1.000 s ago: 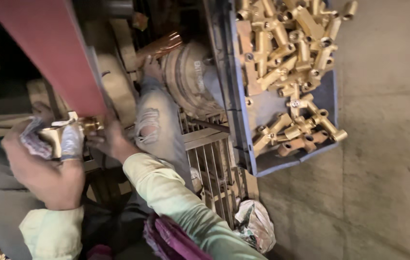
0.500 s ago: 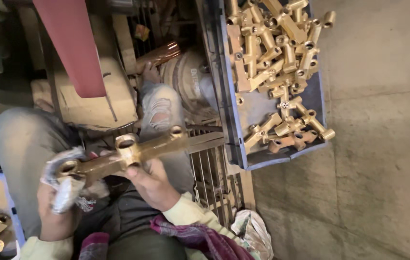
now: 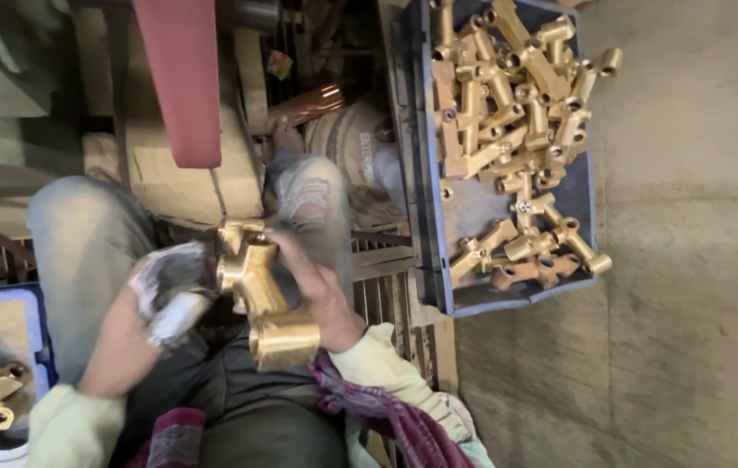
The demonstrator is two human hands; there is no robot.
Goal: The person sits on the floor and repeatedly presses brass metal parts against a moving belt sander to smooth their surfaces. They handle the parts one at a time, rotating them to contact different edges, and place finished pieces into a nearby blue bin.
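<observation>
The brass fitting [image 3: 263,295] sits over the person's lap, below the red belt [image 3: 180,78]. The left hand [image 3: 165,290], fingers cloth-wrapped, clamps one end; the right hand [image 3: 313,282] curls around the body. Turning it safely seems to call for keeping both grips firm, near the blue crate [image 3: 428,260].

The brass fitting [image 3: 267,299] gleams smooth and glossy, the fingers' cloth wrap [image 3: 169,290] looks rough and frayed, and the blue plastic crate [image 3: 473,299] is matt and dusty.

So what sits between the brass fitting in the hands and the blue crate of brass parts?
In the head view, a metal grate lies between the brass fitting and the blue crate.
</observation>
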